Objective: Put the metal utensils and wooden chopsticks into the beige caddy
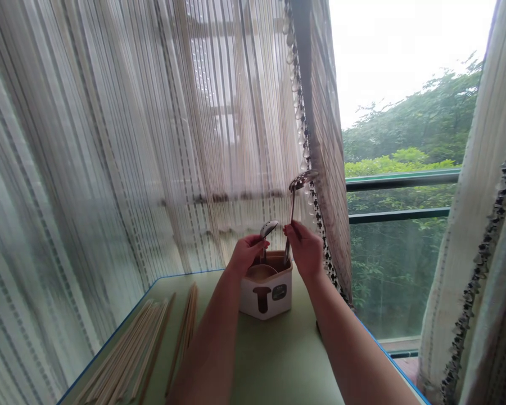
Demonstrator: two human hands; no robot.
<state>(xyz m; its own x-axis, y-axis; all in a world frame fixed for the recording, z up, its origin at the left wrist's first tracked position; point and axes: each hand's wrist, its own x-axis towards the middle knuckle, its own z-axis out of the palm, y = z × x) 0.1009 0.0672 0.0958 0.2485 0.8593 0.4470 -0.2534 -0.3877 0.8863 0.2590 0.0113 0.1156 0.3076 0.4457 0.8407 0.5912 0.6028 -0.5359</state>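
Chopsticks (124, 357) on green table (278, 360), beside left forearm.

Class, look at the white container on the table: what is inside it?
The handles of a perforated skimmer and a second utensil reach into the container; a round rim shows inside. The container's walls hide the bottom.

Counter (278, 360): open lane between left forearm (213, 337) and right forearm (346, 332), up to the box (265, 298). Sticks (129, 354) block the left side; narrow strip before the second bundle (185, 332). Box mouth crowded: round piece (261, 274) near left, spoon (269, 228) and skimmer (302, 180) upright above. Curtain (109, 140) walls off behind.
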